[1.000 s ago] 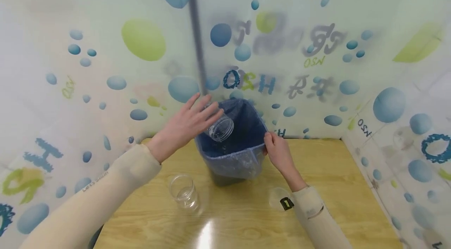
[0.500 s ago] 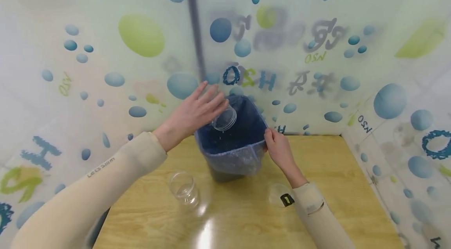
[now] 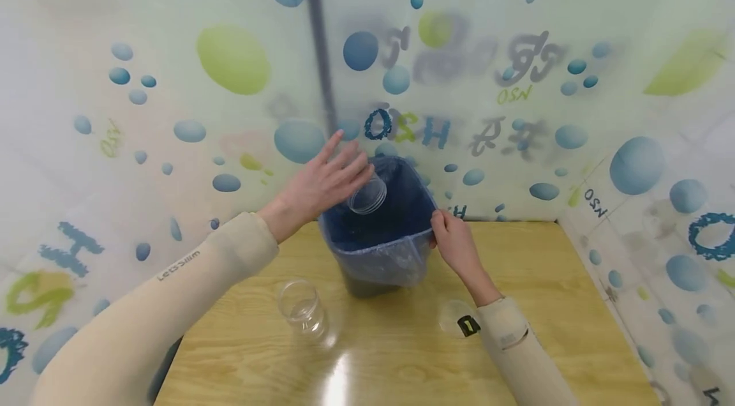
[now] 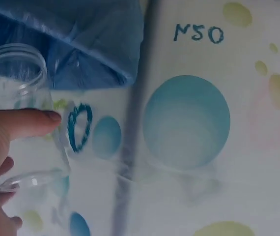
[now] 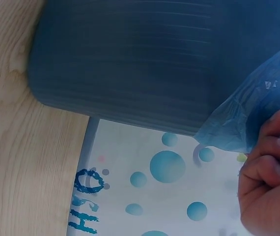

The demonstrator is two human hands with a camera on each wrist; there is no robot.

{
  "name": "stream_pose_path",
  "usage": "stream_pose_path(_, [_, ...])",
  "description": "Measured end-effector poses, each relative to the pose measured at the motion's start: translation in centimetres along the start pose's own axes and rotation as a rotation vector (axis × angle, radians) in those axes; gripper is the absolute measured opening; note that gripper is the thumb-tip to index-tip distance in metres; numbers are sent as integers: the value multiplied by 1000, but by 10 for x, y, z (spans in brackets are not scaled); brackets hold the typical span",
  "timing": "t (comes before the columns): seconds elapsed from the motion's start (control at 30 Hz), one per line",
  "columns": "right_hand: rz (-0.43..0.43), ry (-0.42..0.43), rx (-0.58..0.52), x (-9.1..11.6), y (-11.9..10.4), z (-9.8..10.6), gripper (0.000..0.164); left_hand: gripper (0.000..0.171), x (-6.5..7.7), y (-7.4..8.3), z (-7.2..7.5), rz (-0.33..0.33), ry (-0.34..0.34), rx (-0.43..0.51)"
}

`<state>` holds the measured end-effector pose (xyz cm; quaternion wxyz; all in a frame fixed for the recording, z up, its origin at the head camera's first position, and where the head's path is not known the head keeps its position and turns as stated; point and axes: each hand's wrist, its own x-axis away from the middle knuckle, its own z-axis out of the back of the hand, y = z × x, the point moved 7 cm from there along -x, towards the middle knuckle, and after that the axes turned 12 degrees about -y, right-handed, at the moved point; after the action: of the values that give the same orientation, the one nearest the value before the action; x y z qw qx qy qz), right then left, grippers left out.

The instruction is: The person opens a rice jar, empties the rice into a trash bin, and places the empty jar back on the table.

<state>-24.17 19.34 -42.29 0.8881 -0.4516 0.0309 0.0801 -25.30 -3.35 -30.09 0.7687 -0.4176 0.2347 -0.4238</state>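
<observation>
In the head view, my left hand (image 3: 324,186) holds a clear jar (image 3: 369,195) tipped over, its mouth facing into a bin. The left wrist view shows the thumb along the jar's side (image 4: 34,147) and fingertips behind it; the jar's threaded mouth is near the blue liner (image 4: 93,54). The grey bin (image 3: 367,286) stands on the table, lined with a blue plastic bag (image 3: 379,265) folded over its rim. My right hand (image 3: 456,243) grips the bin's rim and liner at the right corner, fingers curled in the right wrist view. The bin's bottom inside is too dark to make out.
A clear cup (image 3: 304,313) stands on the wooden table (image 3: 402,361), left in front of the bin. A clear round lid (image 3: 450,323) with a black label lies near the right forearm. Patterned curtain-like walls (image 3: 494,157) close in behind and at the sides.
My left hand and the jar have moved slightly right and farther over the bin. Small drops or bits seen below the jar's mouth earlier no longer show. The right hand keeps its grip.
</observation>
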Motion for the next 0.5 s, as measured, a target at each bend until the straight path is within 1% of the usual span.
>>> stream_pose_path(0.03, [2,-3,1,0,0,0,41,79,-1,0,-1,-1,-8,-4])
stream_pose_path(0.1, [-1,-11,4,-1,0,-1,41,72,-2,2,-1,-9,-2,-7])
stream_pose_path(0.13, [-5,-13,4,-1,0,-1,41,66,-2,3,-1,-9,9,-9])
stream_pose_path(0.17, [-5,-13,0,-2,0,-2,42,64,-2,3,-1,-7,10,-4])
stream_pose_path(0.23, [-5,-8,-3,-3,0,-2,41,67,0,3,-1,-5,7,7])
stream_pose_path(0.33, [-9,-4,-10,-4,0,-1,41,68,2,5,-1,-10,37,27])
stream_pose_path(0.37, [-11,-3,-8,-3,1,-1,41,72,3,5,-1,-10,39,38])
stream_pose_path(0.43, [-16,-5,0,-3,1,0,41,70,3,2,-2,19,70,74])
stream_pose_path(0.5, [-17,-7,6,-2,1,1,41,60,3,-2,-1,64,107,112])
